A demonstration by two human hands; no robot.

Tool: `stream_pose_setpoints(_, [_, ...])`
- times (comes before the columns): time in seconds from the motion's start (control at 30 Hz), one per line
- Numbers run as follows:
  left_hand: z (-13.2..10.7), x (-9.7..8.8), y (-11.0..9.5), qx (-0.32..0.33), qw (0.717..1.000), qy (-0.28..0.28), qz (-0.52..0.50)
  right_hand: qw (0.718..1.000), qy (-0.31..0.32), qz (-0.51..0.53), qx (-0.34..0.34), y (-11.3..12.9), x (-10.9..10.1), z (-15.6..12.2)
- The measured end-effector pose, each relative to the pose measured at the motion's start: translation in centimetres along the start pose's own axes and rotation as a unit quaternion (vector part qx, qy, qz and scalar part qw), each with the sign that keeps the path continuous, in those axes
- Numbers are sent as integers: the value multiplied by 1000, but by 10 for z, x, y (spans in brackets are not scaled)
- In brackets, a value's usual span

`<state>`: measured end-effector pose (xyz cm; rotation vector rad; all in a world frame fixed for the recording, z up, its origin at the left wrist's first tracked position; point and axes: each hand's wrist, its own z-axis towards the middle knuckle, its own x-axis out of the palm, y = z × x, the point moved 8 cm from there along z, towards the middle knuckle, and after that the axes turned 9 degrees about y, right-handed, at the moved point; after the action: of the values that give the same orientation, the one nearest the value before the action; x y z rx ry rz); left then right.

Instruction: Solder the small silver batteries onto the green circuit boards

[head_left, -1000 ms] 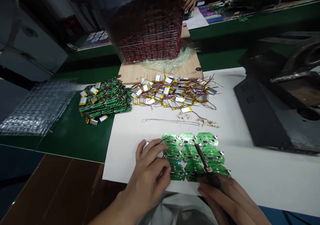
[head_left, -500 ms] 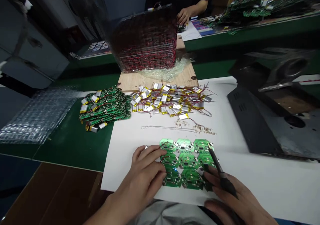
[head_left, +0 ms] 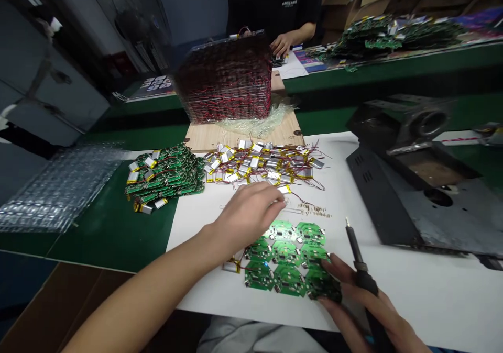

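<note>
My left hand [head_left: 251, 211] is over the far left part of a green circuit board panel [head_left: 288, 279], fingers curled and thumb and forefinger close together. Just beyond its fingertips lies a silver battery [head_left: 284, 189] with yellow tape and thin wires. Whatever it may pinch is hidden. In my right hand [head_left: 373, 303] is a soldering iron [head_left: 356, 245], its tip pointing up and away, right of the panel. Fingers of that hand touch the panel's near right corner. A small blue light glows on the panel, and another battery [head_left: 231, 266] sits at its left edge.
Beyond the panel lies a heap of wired batteries [head_left: 267, 164], with stacked boards [head_left: 167, 177] to its left. Small metallic bits [head_left: 314, 209] lie nearer. A dark metal stand [head_left: 412, 185] is on the right. A wire-filled clear-wrapped block [head_left: 231, 80] partly hides a co-worker's hand [head_left: 282, 44].
My left hand has left the panel's left edge and moved forward toward the batteries. The soldering iron has come off the panel to the right. The view has shifted slightly.
</note>
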<state>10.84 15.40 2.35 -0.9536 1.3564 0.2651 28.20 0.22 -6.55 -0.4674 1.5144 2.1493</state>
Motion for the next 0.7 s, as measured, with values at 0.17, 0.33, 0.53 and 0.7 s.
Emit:
stream_pose_setpoints(0.17, [57, 19, -14, 31, 997, 31, 67, 998, 55, -10, -34, 9, -7, 4])
stream_pose_setpoints(0.33, [65, 27, -16, 36, 994, 48, 91, 996, 84, -3, -15, 21, -10, 13])
stream_pose_setpoints(0.53, [62, 19, -15, 23, 998, 32, 40, 999, 38, 7, -5, 25, -14, 13])
stream_pose_setpoints(0.7, [38, -16, -4, 13, 989, -64, -131, 997, 56, 42, 19, 26, -17, 12])
